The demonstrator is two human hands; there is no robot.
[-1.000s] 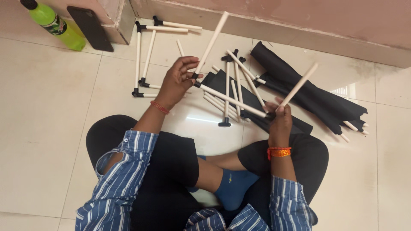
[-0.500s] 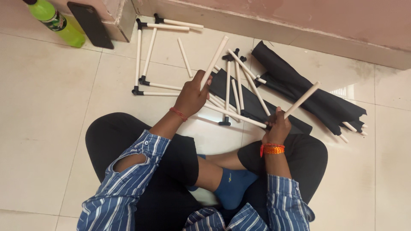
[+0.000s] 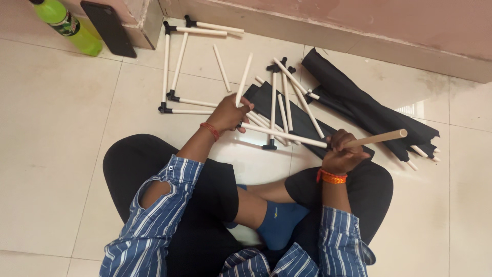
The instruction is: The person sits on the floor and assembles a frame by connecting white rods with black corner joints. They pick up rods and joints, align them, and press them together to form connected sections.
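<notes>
I sit cross-legged on a tiled floor. My left hand (image 3: 229, 114) grips a white rod (image 3: 243, 79) that points up and away, near a black corner joint. My right hand (image 3: 342, 151) is closed around a tan rod (image 3: 382, 137) sticking out to the right, and the end of a long white rod (image 3: 284, 135) that runs between both hands also meets it. More white rods with black connectors (image 3: 287, 97) lie just beyond my hands on black fabric (image 3: 359, 105).
A partly joined white rod frame (image 3: 171, 66) lies at the back left. A green bottle (image 3: 66, 25) and a black phone (image 3: 108, 28) rest by the wall corner. Bunched black fabric with rod ends spreads to the right. A pink wall runs along the back.
My left hand came down closer to my knee with its rod. My right hand's tan rod tilted from steeply raised to nearly level, pointing right.
</notes>
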